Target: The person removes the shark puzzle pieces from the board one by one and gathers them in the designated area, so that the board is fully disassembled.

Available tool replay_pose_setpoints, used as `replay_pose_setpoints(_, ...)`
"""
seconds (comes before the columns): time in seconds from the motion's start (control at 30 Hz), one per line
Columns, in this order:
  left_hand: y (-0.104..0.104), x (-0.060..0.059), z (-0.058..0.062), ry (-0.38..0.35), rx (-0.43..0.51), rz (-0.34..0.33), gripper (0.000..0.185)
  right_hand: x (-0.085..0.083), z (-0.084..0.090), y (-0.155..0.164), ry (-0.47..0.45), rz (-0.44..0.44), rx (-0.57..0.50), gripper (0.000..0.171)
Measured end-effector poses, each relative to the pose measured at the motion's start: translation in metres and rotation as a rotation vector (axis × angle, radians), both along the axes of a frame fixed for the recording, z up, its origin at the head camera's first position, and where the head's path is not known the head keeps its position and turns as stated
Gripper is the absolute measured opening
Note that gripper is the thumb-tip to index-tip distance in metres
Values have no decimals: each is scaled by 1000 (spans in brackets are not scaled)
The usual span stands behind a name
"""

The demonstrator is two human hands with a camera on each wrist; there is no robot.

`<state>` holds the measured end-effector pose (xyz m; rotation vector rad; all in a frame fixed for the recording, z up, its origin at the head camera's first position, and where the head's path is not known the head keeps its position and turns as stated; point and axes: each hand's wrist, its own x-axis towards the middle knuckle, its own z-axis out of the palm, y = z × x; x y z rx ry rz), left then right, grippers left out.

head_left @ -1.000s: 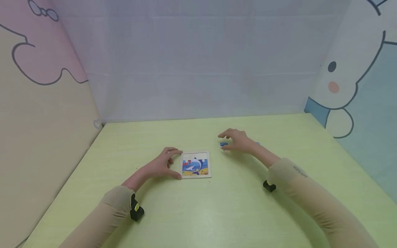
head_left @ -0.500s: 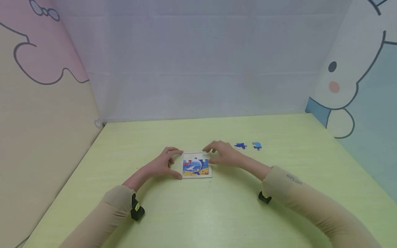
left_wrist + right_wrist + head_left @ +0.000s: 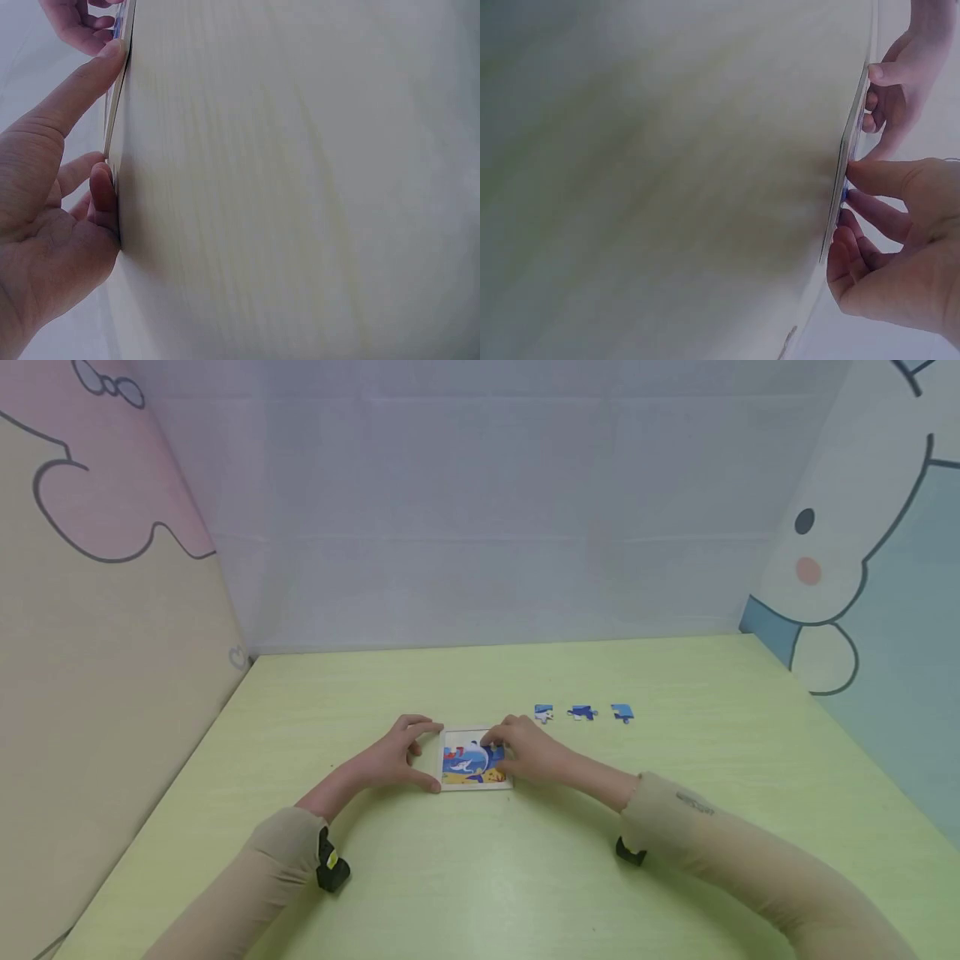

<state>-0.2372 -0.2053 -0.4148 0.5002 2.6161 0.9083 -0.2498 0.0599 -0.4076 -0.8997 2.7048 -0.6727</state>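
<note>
Two beige sleeves are stretched over a smooth, pale green table with a faint wood grain. One flat, square puzzle board with a white border lies near the middle of the table; a blue sea scene with a dolphin-like figure is printed on it. The left hand is pressed against the board's left edge, thumb and fingers relaxed and nearly straight. The right hand is curled over the right part of the board, and a small blue piece is pinched at its fingertips. Beyond, three loose blue puzzle pieces are laid in a row.
</note>
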Motion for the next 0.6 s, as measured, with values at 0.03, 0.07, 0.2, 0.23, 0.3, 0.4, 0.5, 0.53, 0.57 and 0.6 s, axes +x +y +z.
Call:
replay_pose_setpoints(0.03, 0, 0, 0, 1, -1, -1, 95, 0, 1, 0, -14, -2, -4, 38)
replay_pose_setpoints(0.07, 0, 0, 0, 3, -3, -2, 95, 0, 2, -1, -26, -2, -7, 39)
replay_pose_setpoints(0.2, -1, -2, 1, 9, -4, -9, 94, -2, 6, -2, -45, 4, 5, 40)
replay_pose_setpoints(0.23, -1, -2, 1, 9, -3, -8, 94, -2, 7, -3, -48, 5, 8, 40)
replay_pose_setpoints(0.3, -1, -2, 1, 11, 1, -10, 94, -2, 9, -3, -52, 9, 12, 40)
replay_pose_setpoints(0.4, -1, -2, 1, 15, 1, -10, 94, -3, 10, -3, -61, 19, 16, 39)
replay_pose_setpoints(0.5, -1, -1, 1, 14, 3, -10, 94, -6, 11, -3, -73, 41, 28, 39)
replay_pose_setpoints(0.53, -1, -1, 0, 13, 4, -9, 94, -7, 11, -3, -76, 53, 33, 40)
replay_pose_setpoints(0.57, -1, -1, 0, 11, 5, -9, 94, -8, 12, -3, -79, 67, 39, 40)
replay_pose_setpoints(0.6, 0, -1, 0, 8, 6, -6, 94, -9, 12, -3, -82, 81, 46, 40)
